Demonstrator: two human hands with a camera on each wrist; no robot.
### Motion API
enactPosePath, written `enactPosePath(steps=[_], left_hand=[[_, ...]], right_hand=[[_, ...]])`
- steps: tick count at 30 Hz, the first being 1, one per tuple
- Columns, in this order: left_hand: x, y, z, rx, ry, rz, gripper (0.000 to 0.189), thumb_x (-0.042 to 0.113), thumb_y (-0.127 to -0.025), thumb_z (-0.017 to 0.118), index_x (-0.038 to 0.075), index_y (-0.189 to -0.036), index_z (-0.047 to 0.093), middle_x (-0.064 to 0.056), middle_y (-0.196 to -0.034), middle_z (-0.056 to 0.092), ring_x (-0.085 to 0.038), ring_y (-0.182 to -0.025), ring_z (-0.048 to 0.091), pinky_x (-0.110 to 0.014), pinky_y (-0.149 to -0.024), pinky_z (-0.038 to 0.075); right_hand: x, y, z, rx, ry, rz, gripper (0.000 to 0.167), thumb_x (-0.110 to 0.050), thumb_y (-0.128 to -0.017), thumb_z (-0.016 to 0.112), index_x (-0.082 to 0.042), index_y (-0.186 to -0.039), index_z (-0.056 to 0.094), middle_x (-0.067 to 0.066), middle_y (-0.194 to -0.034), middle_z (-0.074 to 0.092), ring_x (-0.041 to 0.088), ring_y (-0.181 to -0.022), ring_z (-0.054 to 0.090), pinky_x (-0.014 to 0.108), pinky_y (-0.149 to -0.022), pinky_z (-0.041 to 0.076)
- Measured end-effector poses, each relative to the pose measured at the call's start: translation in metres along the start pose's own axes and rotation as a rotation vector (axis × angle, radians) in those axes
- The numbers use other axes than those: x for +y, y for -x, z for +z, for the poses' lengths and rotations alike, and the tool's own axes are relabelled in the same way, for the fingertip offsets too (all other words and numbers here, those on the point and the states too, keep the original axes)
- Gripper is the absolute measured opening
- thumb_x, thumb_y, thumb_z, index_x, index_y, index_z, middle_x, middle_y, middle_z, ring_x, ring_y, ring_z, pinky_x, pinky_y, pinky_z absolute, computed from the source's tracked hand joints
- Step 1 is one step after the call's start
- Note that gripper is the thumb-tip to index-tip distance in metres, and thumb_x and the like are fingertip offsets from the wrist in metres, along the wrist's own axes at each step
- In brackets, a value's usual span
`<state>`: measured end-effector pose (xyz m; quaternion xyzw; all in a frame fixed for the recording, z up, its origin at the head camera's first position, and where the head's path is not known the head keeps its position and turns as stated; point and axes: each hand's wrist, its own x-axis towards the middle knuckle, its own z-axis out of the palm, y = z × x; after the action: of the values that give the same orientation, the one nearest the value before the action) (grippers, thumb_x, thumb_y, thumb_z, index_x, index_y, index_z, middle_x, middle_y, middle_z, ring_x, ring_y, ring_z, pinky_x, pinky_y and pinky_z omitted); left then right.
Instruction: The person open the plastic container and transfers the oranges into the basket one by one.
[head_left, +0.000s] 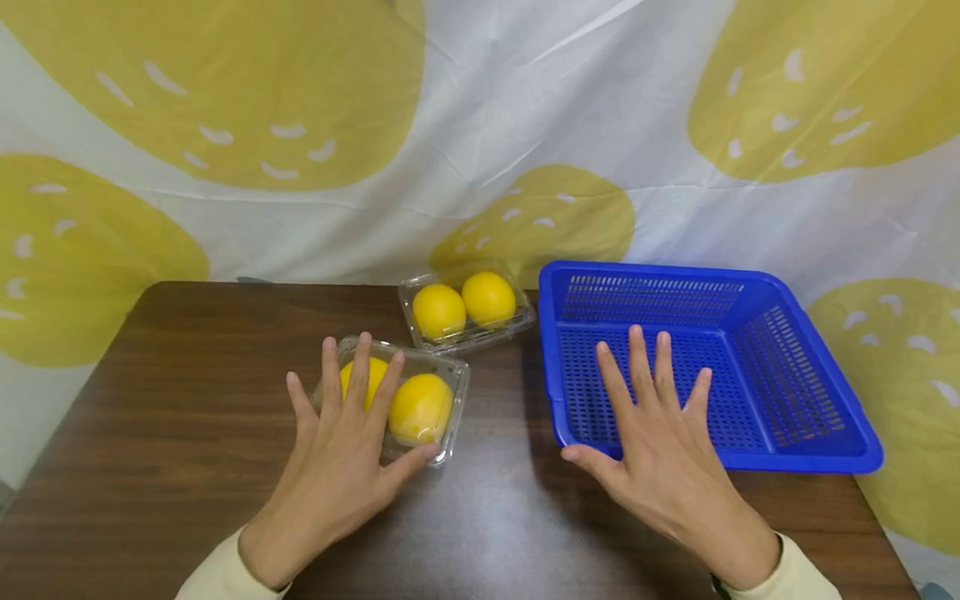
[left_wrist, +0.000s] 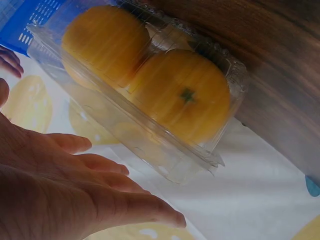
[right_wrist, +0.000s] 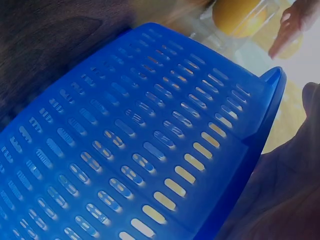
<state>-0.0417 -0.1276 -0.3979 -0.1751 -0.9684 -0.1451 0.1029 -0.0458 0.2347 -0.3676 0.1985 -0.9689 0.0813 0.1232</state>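
My left hand (head_left: 337, 454) is spread with straight fingers above the nearer clear plastic clamshell box (head_left: 459, 400), overlapping it in the head view. Two round yellow-orange fruits (head_left: 422, 408) sit inside; in the left wrist view one fruit (left_wrist: 182, 95) shows a green stem spot, and the hand's fingers (left_wrist: 135, 207) stand apart from the box. My right hand (head_left: 663, 462), also spread and holding nothing, hovers over the near rim of a blue slotted plastic basket (head_left: 795, 462). The right wrist view shows the basket's slotted wall (right_wrist: 150, 130) close beside that hand.
A second clear clamshell box (head_left: 480, 337) with two yellow fruits (head_left: 489, 298) stands behind the first, left of the basket. Everything rests on a dark wooden table (head_left: 187, 400). A white cloth (head_left: 510, 100) with yellow patterns hangs behind the table's far edge.
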Motion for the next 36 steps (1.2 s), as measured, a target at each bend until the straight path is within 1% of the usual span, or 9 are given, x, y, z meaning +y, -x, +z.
enactPosePath(steps=[6, 9, 14, 16, 18, 22, 27, 31, 36], left_hand=[[-0.006, -0.001, -0.003, -0.015, 0.020, -0.018, 0.108, 0.074, -0.099, 0.064, 0.013, -0.177, 0.022, -0.024, -0.183, 0.002, -0.055, -0.164, -0.012, -0.093, -0.117, -0.001], [-0.011, -0.002, -0.004, -0.038, 0.032, -0.043, 0.105, 0.071, -0.101, 0.065, 0.011, -0.176, 0.024, -0.026, -0.182, 0.005, -0.055, -0.165, -0.009, -0.092, -0.118, -0.004], [-0.018, 0.000, -0.005, -0.088, 0.063, -0.080, 0.101, 0.066, -0.101, 0.068, 0.009, -0.174, 0.030, -0.026, -0.181, 0.009, -0.057, -0.165, -0.001, -0.090, -0.120, 0.002], [-0.020, 0.001, -0.005, -0.095, 0.078, -0.082, 0.100, 0.065, -0.101, 0.070, 0.007, -0.173, 0.032, -0.026, -0.182, 0.010, -0.057, -0.165, 0.003, -0.087, -0.122, 0.010], [-0.022, 0.001, -0.004, -0.093, 0.089, -0.075, 0.099, 0.065, -0.101, 0.071, 0.006, -0.172, 0.035, -0.025, -0.182, 0.010, -0.056, -0.165, 0.007, -0.085, -0.123, 0.016], [-0.026, 0.003, 0.000, -0.068, 0.069, -0.020, 0.096, 0.065, -0.099, 0.072, 0.005, -0.168, 0.043, -0.025, -0.181, 0.014, -0.054, -0.166, 0.009, -0.084, -0.125, 0.011], [-0.027, 0.002, 0.005, -0.041, 0.023, 0.077, 0.096, 0.066, -0.096, 0.076, 0.009, -0.167, 0.046, -0.023, -0.181, 0.018, -0.052, -0.167, 0.005, -0.086, -0.124, 0.004], [-0.027, 0.001, 0.007, -0.046, 0.010, 0.114, 0.100, 0.067, -0.095, 0.076, 0.011, -0.170, 0.041, -0.021, -0.182, 0.017, -0.052, -0.167, 0.006, -0.086, -0.124, 0.010], [-0.024, 0.003, 0.010, -0.056, -0.021, 0.131, 0.097, 0.067, -0.097, 0.073, 0.011, -0.170, 0.042, -0.022, -0.180, 0.024, -0.054, -0.165, 0.013, -0.084, -0.126, 0.008]], right_hand=[[-0.006, 0.001, -0.003, 0.007, -0.050, -0.005, 0.109, -0.085, -0.100, 0.049, -0.013, -0.177, 0.021, 0.024, -0.183, 0.004, 0.054, -0.166, 0.004, 0.093, -0.117, 0.010], [-0.017, 0.003, -0.003, 0.079, -0.121, -0.037, 0.103, -0.082, -0.103, 0.044, -0.011, -0.175, 0.028, 0.025, -0.182, 0.012, 0.052, -0.167, 0.009, 0.087, -0.122, 0.016], [-0.043, 0.003, -0.001, 0.333, -0.315, -0.190, 0.078, -0.061, -0.113, 0.050, 0.003, -0.159, 0.053, 0.026, -0.167, 0.047, 0.050, -0.151, 0.045, 0.053, -0.131, 0.032], [-0.054, 0.001, 0.000, 0.405, -0.413, -0.278, 0.065, -0.046, -0.114, 0.056, 0.007, -0.151, 0.059, 0.026, -0.156, 0.059, 0.044, -0.135, 0.059, 0.038, -0.126, 0.040], [-0.063, 0.000, 0.004, 0.423, -0.505, -0.358, 0.053, -0.034, -0.115, 0.058, 0.009, -0.147, 0.062, 0.024, -0.144, 0.067, 0.036, -0.116, 0.067, 0.028, -0.112, 0.050], [-0.080, 0.004, 0.017, 0.236, -0.703, -0.357, 0.043, -0.020, -0.112, 0.065, 0.000, -0.149, 0.060, 0.012, -0.130, 0.071, 0.014, -0.096, 0.071, 0.021, -0.086, 0.060], [-0.093, 0.005, 0.036, -0.018, -0.841, -0.183, 0.051, -0.008, -0.104, 0.074, -0.008, -0.152, 0.058, 0.003, -0.123, 0.072, 0.006, -0.091, 0.072, 0.024, -0.075, 0.064], [-0.096, 0.001, 0.047, -0.086, -0.863, -0.099, 0.053, -0.009, -0.104, 0.074, -0.007, -0.154, 0.057, 0.009, -0.127, 0.073, 0.005, -0.090, 0.072, 0.025, -0.074, 0.064], [-0.095, -0.003, 0.055, -0.119, -0.886, -0.051, 0.054, -0.012, -0.104, 0.074, -0.007, -0.154, 0.057, 0.014, -0.129, 0.073, 0.006, -0.090, 0.073, 0.025, -0.073, 0.063]])
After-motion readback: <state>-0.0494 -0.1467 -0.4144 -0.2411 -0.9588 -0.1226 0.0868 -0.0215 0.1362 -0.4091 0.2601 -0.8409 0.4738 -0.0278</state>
